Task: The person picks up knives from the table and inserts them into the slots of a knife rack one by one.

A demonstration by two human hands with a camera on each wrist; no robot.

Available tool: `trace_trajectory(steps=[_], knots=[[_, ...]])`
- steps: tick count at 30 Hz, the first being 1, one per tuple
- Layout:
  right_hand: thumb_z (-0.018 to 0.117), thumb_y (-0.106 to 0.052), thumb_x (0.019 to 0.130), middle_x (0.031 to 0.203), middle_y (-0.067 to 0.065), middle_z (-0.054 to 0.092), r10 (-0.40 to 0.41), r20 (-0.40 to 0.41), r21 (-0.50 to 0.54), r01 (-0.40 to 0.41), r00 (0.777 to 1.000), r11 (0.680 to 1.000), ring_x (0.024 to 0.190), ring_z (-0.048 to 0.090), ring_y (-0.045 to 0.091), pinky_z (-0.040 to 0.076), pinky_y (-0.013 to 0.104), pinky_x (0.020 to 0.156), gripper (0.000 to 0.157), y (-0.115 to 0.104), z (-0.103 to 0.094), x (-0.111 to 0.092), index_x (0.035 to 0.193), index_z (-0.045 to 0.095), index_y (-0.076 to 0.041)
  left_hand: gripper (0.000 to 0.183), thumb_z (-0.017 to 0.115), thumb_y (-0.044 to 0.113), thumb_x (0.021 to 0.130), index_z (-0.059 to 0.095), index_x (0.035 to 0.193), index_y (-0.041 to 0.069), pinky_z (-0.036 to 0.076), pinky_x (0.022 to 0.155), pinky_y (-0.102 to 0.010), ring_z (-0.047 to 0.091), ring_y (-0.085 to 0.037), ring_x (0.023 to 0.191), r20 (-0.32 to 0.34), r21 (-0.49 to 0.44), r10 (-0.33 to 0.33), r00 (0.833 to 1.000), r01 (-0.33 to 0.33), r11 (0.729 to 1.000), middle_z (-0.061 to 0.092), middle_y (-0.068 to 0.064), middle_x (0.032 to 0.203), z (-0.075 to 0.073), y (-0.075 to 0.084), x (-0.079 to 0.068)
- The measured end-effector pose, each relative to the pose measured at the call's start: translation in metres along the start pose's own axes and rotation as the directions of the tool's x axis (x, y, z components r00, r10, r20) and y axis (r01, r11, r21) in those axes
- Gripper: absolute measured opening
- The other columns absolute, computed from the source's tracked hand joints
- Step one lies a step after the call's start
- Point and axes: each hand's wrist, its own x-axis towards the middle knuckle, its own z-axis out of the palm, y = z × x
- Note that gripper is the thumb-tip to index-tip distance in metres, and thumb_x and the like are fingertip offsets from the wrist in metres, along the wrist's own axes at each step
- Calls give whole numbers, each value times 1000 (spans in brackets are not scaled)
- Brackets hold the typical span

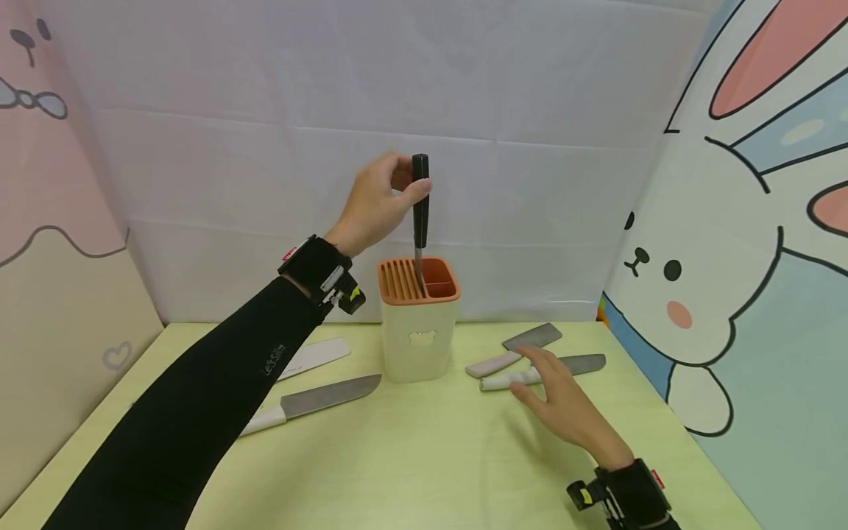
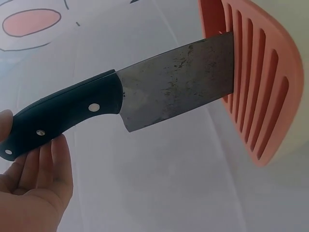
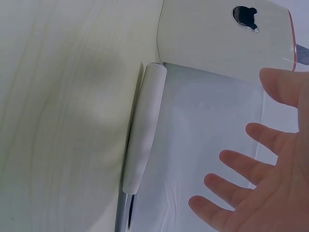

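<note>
My left hand (image 1: pixel 379 202) pinches the upper part of a dark-handled kitchen knife (image 1: pixel 420 213) between thumb and fingers. In the left wrist view its broad, stained blade (image 2: pixel 176 79) enters a slot in the orange slatted top, with much of the blade still outside. That top (image 2: pixel 268 63) belongs to a cream knife holder (image 1: pixel 417 342) standing at the back of the table. To the right, my right hand (image 1: pixel 563 401) has its fingers spread beside two light-handled knives, one with a square-ended blade (image 1: pixel 534 337), the other with a pointed blade (image 1: pixel 583 364).
At the left lie a white-handled knife (image 1: pixel 331 397) and a white blade (image 1: pixel 318 356), partly hidden behind my left sleeve (image 1: pixel 218 397). A pale curtain (image 1: pixel 265 177) hangs behind the table (image 1: pixel 411 456). Two open compartments (image 1: pixel 439 276) take up the holder's right side.
</note>
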Motion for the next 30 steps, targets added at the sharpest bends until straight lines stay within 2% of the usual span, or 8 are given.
trace_trajectory(steps=[10,15,19,30], knots=[[59,-33,97,144,13,37,2,7,3,-2,1000,1000,130,33,33,36,61,96,58,1,3,0,146,32,-20,23,61,29,96,55,111,12,43,83,-30,52,-8,91,26,13,-8,1000,7,1000,56,2,99,11,-17,-5],[60,-32,96,144,10,37,4,1,8,-4,1000,1000,130,32,30,36,59,97,58,0,3,0,146,32,-23,24,59,31,97,54,113,14,42,85,-26,51,-7,92,40,27,-15,999,14,1000,55,4,101,15,-27,-7],[60,-31,96,144,8,37,-9,-5,6,9,1000,1000,130,33,30,36,60,97,57,-1,3,1,146,32,-22,24,59,30,97,53,113,14,42,85,-25,51,-8,93,42,14,-28,999,27,1000,55,3,101,18,-34,-9],[58,-30,97,144,12,37,-14,4,14,14,1000,1000,131,32,33,35,62,96,56,-3,4,1,146,32,-22,23,59,29,97,54,112,12,43,86,-29,51,-12,93,62,5,-84,995,84,996,56,0,101,24,-48,-13]])
